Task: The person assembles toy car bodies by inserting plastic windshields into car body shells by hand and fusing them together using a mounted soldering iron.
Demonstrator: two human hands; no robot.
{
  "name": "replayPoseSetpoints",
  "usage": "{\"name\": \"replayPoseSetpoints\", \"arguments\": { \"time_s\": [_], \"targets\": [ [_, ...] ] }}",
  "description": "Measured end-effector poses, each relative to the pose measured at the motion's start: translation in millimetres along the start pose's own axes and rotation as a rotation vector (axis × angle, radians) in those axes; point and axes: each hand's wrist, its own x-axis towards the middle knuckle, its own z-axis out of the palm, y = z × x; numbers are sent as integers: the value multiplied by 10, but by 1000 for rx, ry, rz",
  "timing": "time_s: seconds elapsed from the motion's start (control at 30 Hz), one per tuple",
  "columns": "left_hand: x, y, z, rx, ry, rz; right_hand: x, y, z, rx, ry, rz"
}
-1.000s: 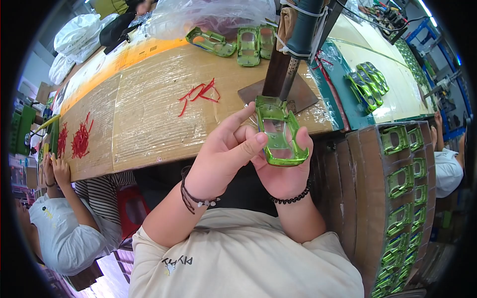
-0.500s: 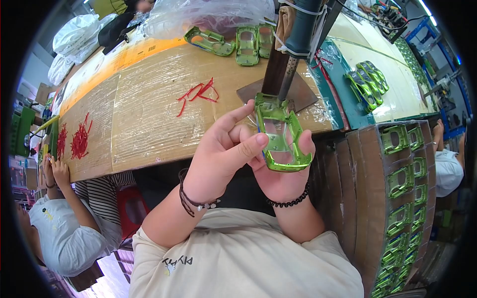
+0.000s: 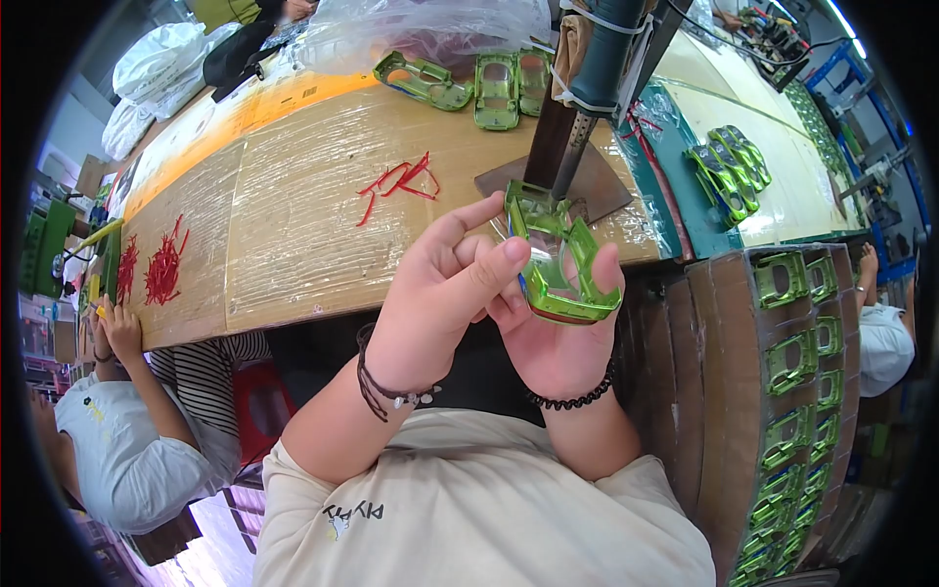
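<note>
A green shiny car-shaped shell (image 3: 554, 256) is held up between my two hands, its far end just below the metal tip (image 3: 570, 161) of an upright tool. My left hand (image 3: 440, 279) grips its left side, index finger stretched to the far end and thumb near the middle. From the right and below, my right hand (image 3: 562, 342) holds the near end, with the thumb at the right edge. A brown plate (image 3: 602, 186) lies on the table under the tool. Some right-hand fingers are hidden beneath the shell.
Red strips (image 3: 399, 183) lie on the wrapped table (image 3: 313, 235), with a red pile (image 3: 164, 266) farther left. More green shells (image 3: 497, 90) stand at the back and others (image 3: 729, 176) at right. A divided box (image 3: 729, 391) of shells is beside me. A co-worker (image 3: 137, 440) sits left.
The shell has tilted, its near end raised and turned slightly right, still in both hands. The whole view has shifted a little.
</note>
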Motion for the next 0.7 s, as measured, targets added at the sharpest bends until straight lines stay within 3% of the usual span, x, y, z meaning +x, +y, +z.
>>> {"name": "replayPoseSetpoints", "arguments": {
  "time_s": [0.13, 0.47, 0.57, 0.63, 0.7],
  "targets": [
    [20, -47, -41, 5, 2, 19, 33, 17, -70, 69, -139, -16],
    [0, -133, -84, -4, -15, -84, -29, -6, -201, 1, -37, 42],
    [-73, -193, -68, 63, -106, -146, -190, -22, -261, -10, 32, -40],
    [-111, -263, -171, 59, -288, -165, -321, -61, -215, -80, 199, -183],
    [-184, -318, -249, 39, -435, -220, -360, -166, -296, -165, 179, -296]
  ]
}}
